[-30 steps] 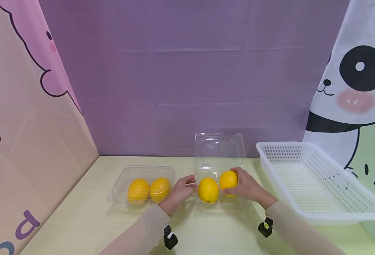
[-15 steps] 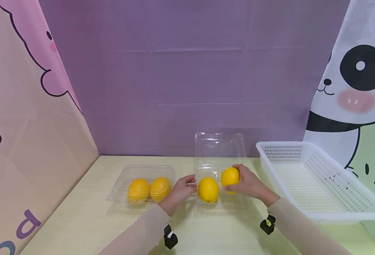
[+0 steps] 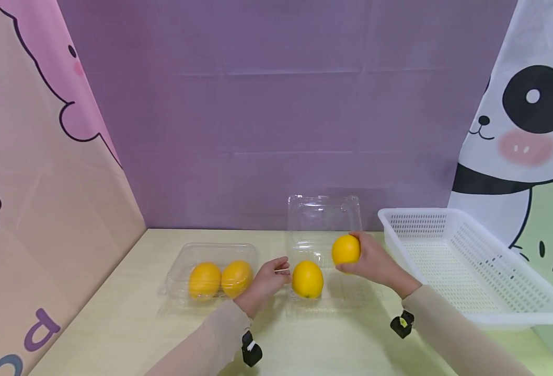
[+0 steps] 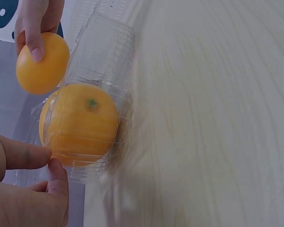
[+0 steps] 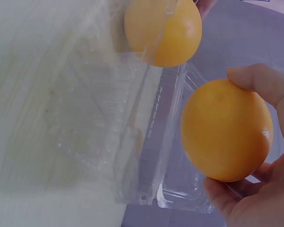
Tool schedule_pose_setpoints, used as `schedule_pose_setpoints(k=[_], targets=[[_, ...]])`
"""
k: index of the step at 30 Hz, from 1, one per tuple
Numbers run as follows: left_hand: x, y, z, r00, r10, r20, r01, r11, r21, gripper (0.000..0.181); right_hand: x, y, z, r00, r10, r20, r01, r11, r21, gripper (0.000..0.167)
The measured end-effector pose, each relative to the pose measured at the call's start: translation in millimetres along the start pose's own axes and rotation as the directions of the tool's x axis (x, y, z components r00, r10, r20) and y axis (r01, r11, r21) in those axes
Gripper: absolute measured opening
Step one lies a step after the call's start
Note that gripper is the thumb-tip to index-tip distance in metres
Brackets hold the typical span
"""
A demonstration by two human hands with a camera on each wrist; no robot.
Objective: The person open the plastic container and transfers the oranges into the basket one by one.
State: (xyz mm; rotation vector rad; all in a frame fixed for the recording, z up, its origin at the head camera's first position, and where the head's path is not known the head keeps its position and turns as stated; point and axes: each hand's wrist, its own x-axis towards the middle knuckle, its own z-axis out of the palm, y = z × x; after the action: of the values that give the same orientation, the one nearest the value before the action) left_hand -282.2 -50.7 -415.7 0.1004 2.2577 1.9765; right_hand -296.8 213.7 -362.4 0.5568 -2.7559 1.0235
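Note:
My right hand [image 3: 374,263] grips an orange [image 3: 345,249] above the right part of an open clear plastic clamshell box [image 3: 324,222]. In the right wrist view, thumb and fingers curl round this orange [image 5: 226,130], which is apart from the box. A second orange [image 3: 307,280] sits in the left half of the box. My left hand [image 3: 267,284] is at the box's left side; in the left wrist view its thumb and forefinger pinch the plastic edge beside the orange [image 4: 83,125]. The box's lid stands raised at the back.
Left of my left hand, a closed clear clamshell box [image 3: 210,253] holds two oranges [image 3: 204,280]. On the right stands a white perforated plastic basket [image 3: 446,256] on the pale wooden table [image 3: 323,344]. A purple backdrop [image 3: 257,130] rises behind the table.
My right hand has lifted its orange up and slightly to the right, away from the orange in the box. The left hand has stayed at the box's edge.

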Motion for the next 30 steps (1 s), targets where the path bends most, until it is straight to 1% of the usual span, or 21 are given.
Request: schedule_pose_setpoints(k=[6,14,20,25,30], targets=[[-1.6,0.9,-0.1,1.000,0.010,0.001,-0.010,1.000,-0.005,0.058,0.3,-1.6,-7.9,0.999,-0.035,-0.031,0.035,0.999,-0.001,0.087],[-0.8,0.3,0.2,1.000,0.004,-0.001,-0.004,1.000,-0.002,0.058,-0.6,-4.2,-18.3,0.993,-0.084,-0.086,0.077,0.994,-0.081,0.086],[0.0,-0.4,-0.2,1.000,-0.003,-0.002,0.003,1.000,0.009,0.057,-1.5,-6.7,-26.7,0.988,-0.117,-0.100,0.108,0.990,-0.087,0.084],[-1.7,0.5,-0.6,1.000,0.005,0.003,-0.005,1.000,0.006,0.058,-1.2,-3.8,-31.6,0.990,-0.089,-0.105,0.079,0.992,-0.096,0.082],[-0.7,0.2,0.2,1.000,0.000,-0.001,0.000,1.000,0.009,0.058,-0.3,-3.2,-40.3,0.992,-0.071,-0.105,0.060,0.992,-0.110,0.082]])
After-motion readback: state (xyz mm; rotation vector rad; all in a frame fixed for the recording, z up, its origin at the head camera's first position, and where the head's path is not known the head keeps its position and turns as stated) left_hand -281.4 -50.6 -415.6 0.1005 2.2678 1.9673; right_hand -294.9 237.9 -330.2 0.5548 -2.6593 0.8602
